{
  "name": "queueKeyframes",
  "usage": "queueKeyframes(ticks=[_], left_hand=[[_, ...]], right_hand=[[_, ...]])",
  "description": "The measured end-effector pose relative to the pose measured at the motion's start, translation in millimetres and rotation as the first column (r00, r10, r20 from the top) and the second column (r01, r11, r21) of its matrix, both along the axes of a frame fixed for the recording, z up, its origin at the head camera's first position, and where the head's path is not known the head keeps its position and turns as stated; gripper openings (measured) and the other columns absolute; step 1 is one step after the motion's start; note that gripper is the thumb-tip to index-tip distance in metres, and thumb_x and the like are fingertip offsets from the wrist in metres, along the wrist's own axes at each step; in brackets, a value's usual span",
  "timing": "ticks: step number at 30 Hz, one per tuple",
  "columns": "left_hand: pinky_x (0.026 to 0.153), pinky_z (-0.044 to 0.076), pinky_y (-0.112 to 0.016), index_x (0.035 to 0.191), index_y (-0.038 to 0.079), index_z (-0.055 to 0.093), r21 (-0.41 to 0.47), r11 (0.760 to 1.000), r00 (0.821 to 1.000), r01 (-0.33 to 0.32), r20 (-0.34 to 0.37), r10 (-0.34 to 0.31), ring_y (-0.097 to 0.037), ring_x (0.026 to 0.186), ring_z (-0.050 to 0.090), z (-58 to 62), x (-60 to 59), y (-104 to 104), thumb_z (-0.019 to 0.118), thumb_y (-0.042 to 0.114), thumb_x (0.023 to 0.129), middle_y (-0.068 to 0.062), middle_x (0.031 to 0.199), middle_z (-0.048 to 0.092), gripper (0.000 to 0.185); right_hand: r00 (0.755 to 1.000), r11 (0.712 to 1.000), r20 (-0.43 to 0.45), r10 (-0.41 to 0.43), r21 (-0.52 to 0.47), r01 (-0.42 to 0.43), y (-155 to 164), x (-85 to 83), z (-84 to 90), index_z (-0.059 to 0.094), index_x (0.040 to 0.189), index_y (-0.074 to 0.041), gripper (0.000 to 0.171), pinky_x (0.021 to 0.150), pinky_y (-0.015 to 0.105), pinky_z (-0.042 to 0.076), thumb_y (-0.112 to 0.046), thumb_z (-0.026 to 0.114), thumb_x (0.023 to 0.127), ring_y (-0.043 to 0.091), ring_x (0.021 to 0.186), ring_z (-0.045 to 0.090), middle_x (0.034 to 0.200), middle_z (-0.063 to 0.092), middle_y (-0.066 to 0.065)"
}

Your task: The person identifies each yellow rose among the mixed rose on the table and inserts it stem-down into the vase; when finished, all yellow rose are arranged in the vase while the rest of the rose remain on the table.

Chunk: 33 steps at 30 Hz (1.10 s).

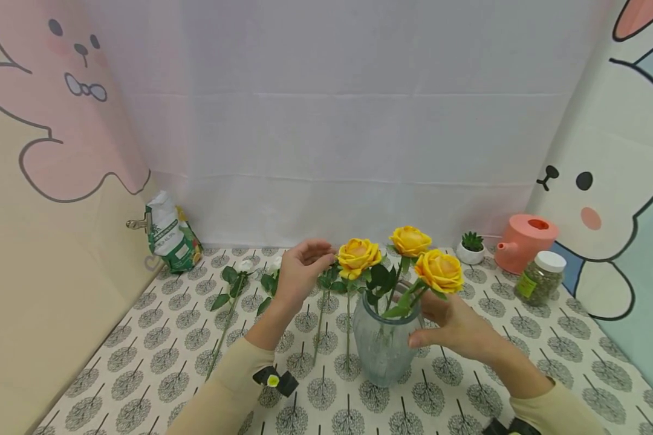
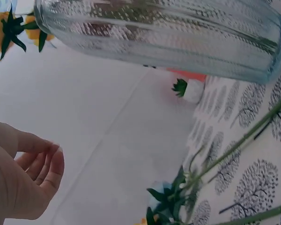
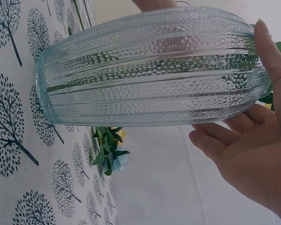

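Note:
A ribbed clear glass vase (image 1: pixel 385 350) stands on the patterned cloth with yellow roses (image 1: pixel 439 270) rising from its mouth. At its upper right side my right hand (image 1: pixel 457 323) holds it, the thumb in front and the other fingers behind; the right wrist view shows the thumb (image 3: pixel 271 51) by the rim. My left hand (image 1: pixel 299 272) hovers left of the roses, holding nothing. In the left wrist view its fingers (image 2: pixel 51 176) are loosely bent, apart from the vase. Flower stems (image 1: pixel 320 329) lie on the cloth left of the vase; their blooms are partly hidden in the head view.
White roses (image 1: pixel 245 266) lie further left. A green and white bag (image 1: pixel 174 235) with a clip stands at the back left. At the back right are a small potted succulent (image 1: pixel 471 249), a coral watering can (image 1: pixel 525 244) and a white-lidded jar (image 1: pixel 541 281). Fabric walls enclose the table.

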<state>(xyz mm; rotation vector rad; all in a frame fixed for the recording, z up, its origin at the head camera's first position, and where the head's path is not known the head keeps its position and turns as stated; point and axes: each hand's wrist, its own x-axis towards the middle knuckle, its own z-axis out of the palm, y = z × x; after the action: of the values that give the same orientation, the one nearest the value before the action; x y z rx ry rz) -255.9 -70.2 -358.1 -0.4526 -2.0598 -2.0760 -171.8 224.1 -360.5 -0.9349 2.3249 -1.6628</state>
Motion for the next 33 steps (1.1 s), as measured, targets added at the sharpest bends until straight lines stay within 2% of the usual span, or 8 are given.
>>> queueKeyframes(ticks=[3, 7, 10, 13, 16, 23, 28, 33], left_hand=[[0.085, 0.059, -0.041, 0.111, -0.003, 0.068, -0.020, 0.998, 0.998, -0.051, 0.037, 0.052, -0.026, 0.097, 0.068, -15.4, -13.2, -2.0, 0.069, 0.000, 0.092, -0.016, 0.107, 0.070, 0.019], [0.084, 0.059, -0.044, 0.109, 0.001, 0.070, -0.121, 0.987, 0.988, -0.106, 0.099, 0.118, -0.031, 0.096, 0.067, -38.9, -26.9, -3.6, 0.070, 0.006, 0.094, -0.011, 0.104, 0.070, 0.016], [0.082, 0.058, -0.041, 0.108, 0.003, 0.072, -0.243, 0.958, 0.975, -0.152, 0.123, 0.185, -0.028, 0.096, 0.066, -52.7, -33.2, -5.8, 0.071, 0.011, 0.095, -0.007, 0.101, 0.070, 0.015], [0.079, 0.057, -0.041, 0.107, 0.003, 0.074, -0.341, 0.914, 0.955, -0.221, 0.114, 0.274, -0.025, 0.094, 0.066, -61.9, -39.8, -9.5, 0.071, 0.013, 0.094, -0.007, 0.100, 0.071, 0.016], [0.077, 0.057, -0.040, 0.106, 0.004, 0.076, -0.412, 0.879, 0.944, -0.241, 0.109, 0.310, -0.024, 0.092, 0.066, -70.6, -48.3, -11.9, 0.071, 0.011, 0.094, -0.008, 0.101, 0.071, 0.015], [0.068, 0.057, -0.036, 0.104, 0.005, 0.078, -0.541, 0.824, 0.966, -0.166, 0.078, 0.246, -0.023, 0.085, 0.066, -73.5, -59.3, -2.6, 0.069, 0.011, 0.096, -0.011, 0.103, 0.070, 0.013], [0.063, 0.054, -0.034, 0.107, 0.002, 0.076, -0.562, 0.812, 0.962, -0.160, 0.097, 0.256, -0.024, 0.080, 0.065, -68.5, -67.0, 2.6, 0.064, 0.009, 0.098, -0.015, 0.107, 0.070, 0.017], [0.061, 0.049, -0.032, 0.112, 0.000, 0.073, -0.584, 0.799, 0.948, -0.146, 0.148, 0.281, -0.021, 0.076, 0.059, -71.7, -75.0, -0.1, 0.059, 0.005, 0.098, -0.018, 0.113, 0.068, 0.020]], right_hand=[[1.000, 1.000, -0.002, 0.001, -0.002, -0.001, 0.8, -0.3, -0.4, 0.053, 0.135, 0.010, 0.059, 0.104, 0.017, 0.038, -0.008, 0.080, 0.085, 0.001, 0.127, 0.051, 0.143, 0.049, 0.028], [1.000, 1.000, 0.019, -0.009, 0.006, 0.009, 1.1, 0.5, -0.6, 0.050, 0.138, 0.010, 0.064, 0.104, 0.017, 0.039, -0.009, 0.080, 0.085, 0.029, 0.134, 0.049, 0.146, 0.047, 0.027], [0.999, 1.000, 0.046, -0.014, 0.008, 0.014, -0.2, 1.4, -0.8, 0.047, 0.141, 0.009, 0.068, 0.103, 0.016, 0.040, -0.011, 0.080, 0.085, 0.046, 0.134, 0.043, 0.147, 0.044, 0.028], [0.998, 1.000, 0.060, -0.008, 0.000, 0.008, -2.9, 1.3, -1.7, 0.039, 0.147, 0.008, 0.077, 0.103, 0.016, 0.039, -0.011, 0.080, 0.084, 0.049, 0.134, 0.041, 0.149, 0.042, 0.028], [0.998, 1.000, 0.060, -0.009, 0.007, 0.009, -4.6, 1.0, -2.9, 0.036, 0.149, 0.007, 0.081, 0.104, 0.017, 0.038, -0.012, 0.081, 0.084, 0.048, 0.135, 0.040, 0.150, 0.041, 0.027], [0.997, 0.999, 0.068, -0.024, 0.039, 0.021, -4.0, 1.0, -3.4, 0.042, 0.146, 0.006, 0.077, 0.109, 0.026, 0.039, -0.014, 0.081, 0.084, 0.048, 0.136, 0.039, 0.151, 0.039, 0.026], [0.999, 0.999, 0.044, -0.028, 0.039, 0.027, -2.2, 1.2, -1.3, 0.042, 0.146, 0.007, 0.076, 0.107, 0.021, 0.038, -0.014, 0.081, 0.084, 0.048, 0.135, 0.041, 0.150, 0.040, 0.028], [0.999, 0.999, 0.027, -0.026, 0.044, 0.025, -1.2, 0.9, 0.4, 0.045, 0.144, 0.008, 0.072, 0.109, 0.032, 0.040, -0.013, 0.080, 0.085, 0.047, 0.134, 0.043, 0.149, 0.043, 0.027]])
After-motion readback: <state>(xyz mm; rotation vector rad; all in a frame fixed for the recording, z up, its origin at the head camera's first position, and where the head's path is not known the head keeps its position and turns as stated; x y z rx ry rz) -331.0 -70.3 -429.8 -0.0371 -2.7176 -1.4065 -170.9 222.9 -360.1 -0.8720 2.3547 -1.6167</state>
